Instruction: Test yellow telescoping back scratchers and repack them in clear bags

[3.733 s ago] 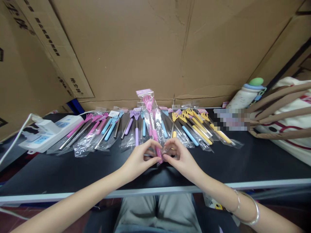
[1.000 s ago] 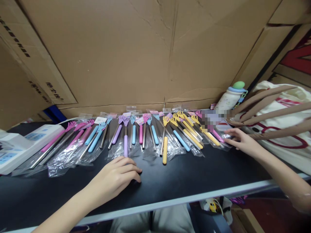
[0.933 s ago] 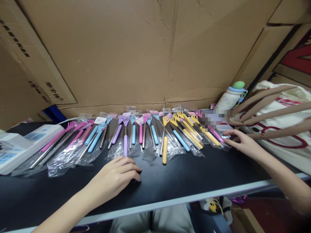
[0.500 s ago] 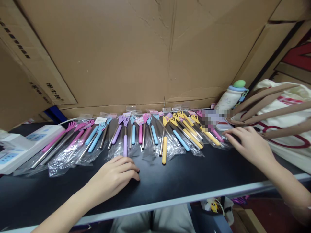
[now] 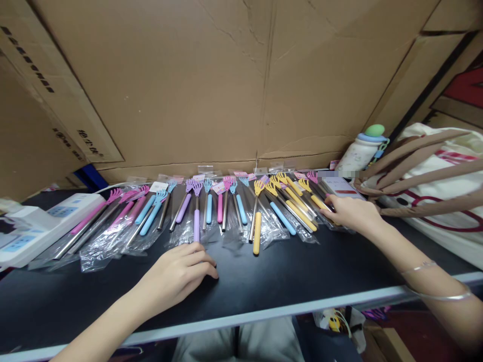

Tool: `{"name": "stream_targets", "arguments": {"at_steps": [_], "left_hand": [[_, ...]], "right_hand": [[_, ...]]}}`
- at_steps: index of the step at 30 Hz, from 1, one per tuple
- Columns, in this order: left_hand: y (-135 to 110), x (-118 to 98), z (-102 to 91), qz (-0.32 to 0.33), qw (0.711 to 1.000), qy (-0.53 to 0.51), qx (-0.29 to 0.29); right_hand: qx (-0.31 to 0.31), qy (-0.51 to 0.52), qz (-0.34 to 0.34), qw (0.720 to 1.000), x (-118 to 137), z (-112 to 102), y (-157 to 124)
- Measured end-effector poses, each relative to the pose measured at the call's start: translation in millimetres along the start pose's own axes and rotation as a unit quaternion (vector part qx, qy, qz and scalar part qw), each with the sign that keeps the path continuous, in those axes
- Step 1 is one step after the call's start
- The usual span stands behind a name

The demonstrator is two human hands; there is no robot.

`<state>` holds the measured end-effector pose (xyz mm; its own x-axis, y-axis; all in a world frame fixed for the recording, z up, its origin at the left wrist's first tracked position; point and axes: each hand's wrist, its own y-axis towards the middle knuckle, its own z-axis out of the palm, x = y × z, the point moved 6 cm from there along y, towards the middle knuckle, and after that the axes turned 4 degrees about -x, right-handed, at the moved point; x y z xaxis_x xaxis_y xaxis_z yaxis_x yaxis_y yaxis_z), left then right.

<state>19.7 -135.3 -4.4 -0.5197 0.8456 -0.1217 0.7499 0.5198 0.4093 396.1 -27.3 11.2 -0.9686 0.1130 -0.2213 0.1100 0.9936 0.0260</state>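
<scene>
Left hand (image 5: 183, 274) on bench (image 5: 260, 281), fingers loosely apart, purple scratcher (image 5: 196, 223) at its 1 o'clock. Right hand (image 5: 352, 213): yellow scratcher (image 5: 319, 202) at 10 o'clock, can't tell if gripping.

Background, as seen from where I stand: brown cardboard sheet (image 5: 204, 90) fills the upper frame as a wall behind the worktop (image 5: 271, 274). Vertical crease right of centre; horizontal seam low down, just above the worktop's far edge. Upper left: second cardboard panel (image 5: 26, 130), set at an angle, bearing a taped strip with dark printed characters. Upper right: narrower cardboard panel (image 5: 405, 95), dark band along its right side; red patch (image 5: 466, 93) beyond. Worktop surface black, front edging (image 5: 241, 315) pale. Lower right: dark red floor (image 5: 424, 327), cardboard box (image 5: 396, 344) on it. Light soft; faint sheen mid-worktop, frame corners dimmer.
</scene>
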Motion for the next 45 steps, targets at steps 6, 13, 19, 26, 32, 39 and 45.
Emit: {"name": "stream_targets", "arguments": {"at_steps": [6,13,19,26,32,39,45], "left_hand": [[-1,2,1.6,-0.003,1.000,-0.001,-0.001],[-1,0,0.0,0.003,1.000,-0.004,-0.005],[-1,0,-2.8,0.000,1.000,-0.006,-0.018],[-2,-1,-4.7,0.006,1.000,-0.009,-0.019],[-1,2,-3.7,0.004,1.000,-0.002,-0.014],[8,3,-10.2,-0.026,0.999,-0.003,-0.036],[36,14,-7.8,-0.179,0.975,-0.129,-0.010]], "right_hand": [[0.001,-0.015,0.009,1.000,7,4,2],[-0.010,-0.006,0.022,1.000,10,10,1],[-0.025,0.036,-0.009,0.999,6,1,-5],[-0.064,0.080,0.014,0.995,-14,-8,-8],[-0.165,0.143,0.016,0.976,-33,-21,-36],[-0.248,0.229,-0.087,0.937,4,-41,-69],[-0.295,0.219,-0.305,0.878,119,-63,-96]]}}
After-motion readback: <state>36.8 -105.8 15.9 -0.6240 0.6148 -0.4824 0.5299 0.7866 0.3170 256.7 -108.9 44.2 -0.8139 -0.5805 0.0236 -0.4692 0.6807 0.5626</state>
